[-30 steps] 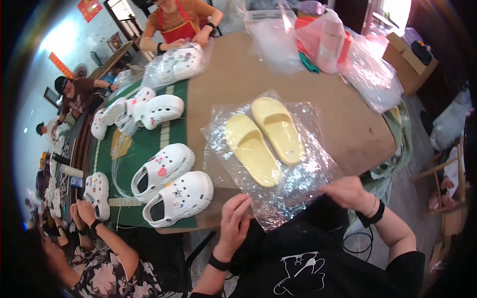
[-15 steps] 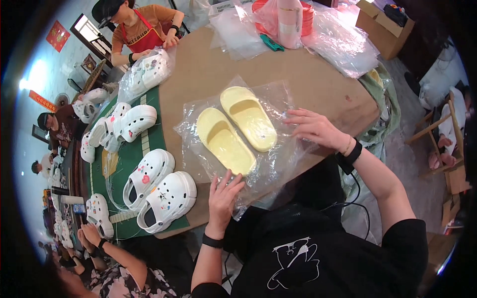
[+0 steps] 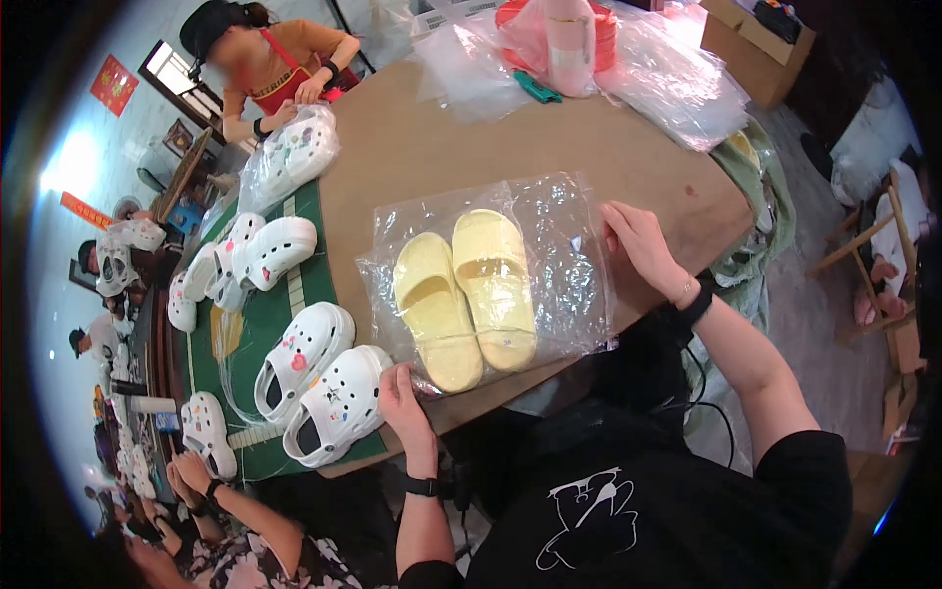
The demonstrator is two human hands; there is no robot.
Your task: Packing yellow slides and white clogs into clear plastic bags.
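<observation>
A pair of pale yellow slides (image 3: 466, 294) lies inside a clear plastic bag (image 3: 569, 255) on the brown table (image 3: 412, 147). My left hand (image 3: 400, 391) presses flat on the bag's near left corner, beside the heel of the left slide. My right hand (image 3: 640, 242) rests on the bag's right edge, fingers spread on the plastic. Neither hand grips a slide.
White clogs with charms (image 3: 319, 383) sit on a green mat (image 3: 265, 304) to my left. A person at the far end handles a bagged pair of clogs (image 3: 289, 157). More plastic bags (image 3: 667, 69) and an orange tub lie at the back. Another person's hands (image 3: 191, 481) work at lower left.
The bag with the slides now lies flatter. My left hand slid to its near left corner and my right hand moved up along its right edge.
</observation>
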